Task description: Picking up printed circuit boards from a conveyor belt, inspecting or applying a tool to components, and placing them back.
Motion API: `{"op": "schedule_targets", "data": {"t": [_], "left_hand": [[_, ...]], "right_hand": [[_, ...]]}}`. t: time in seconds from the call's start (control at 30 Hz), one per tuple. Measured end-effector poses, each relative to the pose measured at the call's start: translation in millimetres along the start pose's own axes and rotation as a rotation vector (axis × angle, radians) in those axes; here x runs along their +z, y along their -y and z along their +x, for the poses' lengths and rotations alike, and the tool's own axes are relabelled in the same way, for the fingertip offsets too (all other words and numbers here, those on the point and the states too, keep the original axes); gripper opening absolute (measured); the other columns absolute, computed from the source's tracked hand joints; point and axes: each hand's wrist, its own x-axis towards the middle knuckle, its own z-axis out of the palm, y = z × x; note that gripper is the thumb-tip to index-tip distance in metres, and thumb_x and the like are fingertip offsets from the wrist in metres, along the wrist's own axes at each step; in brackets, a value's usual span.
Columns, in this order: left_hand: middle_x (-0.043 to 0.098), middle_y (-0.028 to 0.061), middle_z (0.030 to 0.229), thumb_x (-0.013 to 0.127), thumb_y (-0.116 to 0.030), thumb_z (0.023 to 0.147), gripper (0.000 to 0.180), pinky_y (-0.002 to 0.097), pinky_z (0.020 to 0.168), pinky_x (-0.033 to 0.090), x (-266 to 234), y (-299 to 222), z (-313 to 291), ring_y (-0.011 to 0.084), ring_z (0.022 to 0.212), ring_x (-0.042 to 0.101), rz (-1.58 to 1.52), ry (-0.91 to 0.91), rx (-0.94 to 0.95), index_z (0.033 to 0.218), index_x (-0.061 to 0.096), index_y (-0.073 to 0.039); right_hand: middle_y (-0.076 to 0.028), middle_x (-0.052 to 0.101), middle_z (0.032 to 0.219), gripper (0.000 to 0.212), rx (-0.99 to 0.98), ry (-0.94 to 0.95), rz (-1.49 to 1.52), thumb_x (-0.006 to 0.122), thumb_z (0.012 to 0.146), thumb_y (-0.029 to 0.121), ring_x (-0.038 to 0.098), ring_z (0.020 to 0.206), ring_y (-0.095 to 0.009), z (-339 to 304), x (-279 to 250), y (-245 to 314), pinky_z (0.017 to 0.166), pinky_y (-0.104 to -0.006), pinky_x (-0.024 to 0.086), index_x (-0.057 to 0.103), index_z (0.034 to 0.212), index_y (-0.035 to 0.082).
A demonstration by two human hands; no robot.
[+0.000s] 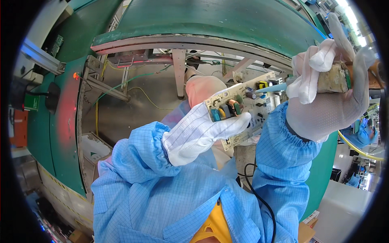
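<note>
My left hand (198, 131), in a white striped glove, grips a pale circuit board (255, 109) tilted in front of my chest. Its thumb lies across the board's face, beside a cluster of blue, yellow and green components. Further right and higher up, my right hand (320, 101), also gloved, has its fingers curled about a tool with a worn brownish body (333, 79). From this tool a light blue tapered tip (272, 88) reaches over the board's upper part, close to a yellow-and-black component. Whether the tip touches the board cannot be made out.
A green conveyor (210, 20) with a metal edge runs across the far side. Another green surface (65, 121) lies at the left, with a small red light (76, 75). A black cable (265, 198) hangs by my right arm. A white box (95, 148) stands low at the left.
</note>
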Motion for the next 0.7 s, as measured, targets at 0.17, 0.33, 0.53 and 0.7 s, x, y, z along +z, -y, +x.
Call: {"op": "schedule_targets", "data": {"t": [0.17, 0.33, 0.53, 0.7], "left_hand": [[0.054, 0.0171, 0.135, 0.05, -0.022, 0.103, 0.042, 0.0339, 0.105, 0.044, -6.8, -0.5, -3.1, 0.0237, 0.125, 0.054, -0.071, -0.049, -0.116, 0.136, 0.049, 0.003], [0.065, 0.0059, 0.114, 0.057, -0.01, 0.099, 0.03, 0.024, 0.095, 0.048, 6.2, -27.0, -12.7, 0.0113, 0.106, 0.062, -0.364, -0.274, -0.029, 0.126, 0.056, 0.003], [0.065, 0.0049, 0.111, 0.059, -0.008, 0.098, 0.031, 0.0229, 0.094, 0.049, 3.9, -37.8, -15.8, 0.0101, 0.104, 0.062, 0.607, -0.167, 0.253, 0.127, 0.056, 0.003], [0.064, 0.0047, 0.111, 0.061, -0.008, 0.097, 0.031, 0.0248, 0.091, 0.051, 20.4, -45.4, -15.7, 0.0102, 0.103, 0.062, 0.037, -0.289, -0.015, 0.125, 0.057, 0.003]], "right_hand": [[-0.012, 0.062, 0.081, 0.042, 0.03, 0.121, 0.147, 0.04, 0.099, 0.028, 0.054, 0.055, -0.013, 3.1, -1.7, 14.8, 0.04, -0.0255, 0.039, 0.062, 0.111, -0.005], [-0.011, 0.061, 0.081, 0.044, -0.084, 0.035, -0.242, 0.036, 0.101, 0.029, 0.055, 0.058, -0.016, -2.3, 11.8, 10.1, 0.044, -0.0258, 0.041, 0.062, 0.111, -0.004], [-0.011, 0.06, 0.08, 0.046, -0.193, -0.086, -0.569, 0.032, 0.103, 0.03, 0.056, 0.06, -0.017, -5.0, 15.7, 16.3, 0.046, -0.0261, 0.043, 0.063, 0.111, -0.003], [-0.012, 0.06, 0.08, 0.046, -0.198, -0.116, -0.567, 0.032, 0.103, 0.03, 0.057, 0.06, -0.017, -1.3, 19.0, 15.2, 0.046, -0.0262, 0.044, 0.063, 0.111, -0.003]]}}
